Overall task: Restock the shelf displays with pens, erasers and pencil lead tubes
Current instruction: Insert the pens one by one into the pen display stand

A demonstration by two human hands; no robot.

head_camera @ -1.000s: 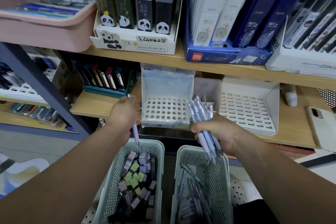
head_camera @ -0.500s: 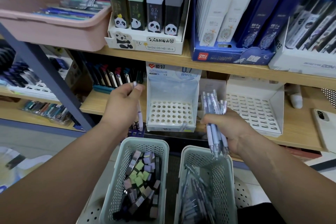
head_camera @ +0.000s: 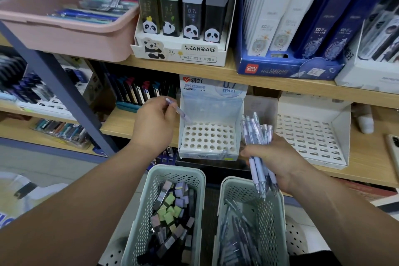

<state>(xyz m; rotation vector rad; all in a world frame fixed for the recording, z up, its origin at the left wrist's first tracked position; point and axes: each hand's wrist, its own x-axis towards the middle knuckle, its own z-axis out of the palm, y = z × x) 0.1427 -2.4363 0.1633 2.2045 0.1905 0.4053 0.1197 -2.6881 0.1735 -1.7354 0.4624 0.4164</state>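
My left hand point(head_camera: 154, 122) pinches one lilac mechanical pencil point(head_camera: 180, 112), its tip slanted down toward the back left holes of the white display stand point(head_camera: 208, 138) on the lower shelf. All the stand's holes show empty. My right hand point(head_camera: 278, 161) grips a bundle of lilac pencils point(head_camera: 258, 136) just right of the stand, tips pointing down over the right basket point(head_camera: 275, 218), which holds more pencils. The left basket point(head_camera: 149, 203) holds several lead tubes in lilac, green and grey.
A second empty white stand point(head_camera: 311, 136) sits to the right. The upper shelf carries a pink bin point(head_camera: 64, 34), a panda lead-tube display point(head_camera: 181, 52) and a blue box point(head_camera: 287, 69). A phone point(head_camera: 394, 147) lies at the far right. A blue shelf post point(head_camera: 62, 97) slants at left.
My left hand has risen from above the left basket to shelf height and turned the single pencil toward the stand. My right hand with the bundle has stayed beside the stand.
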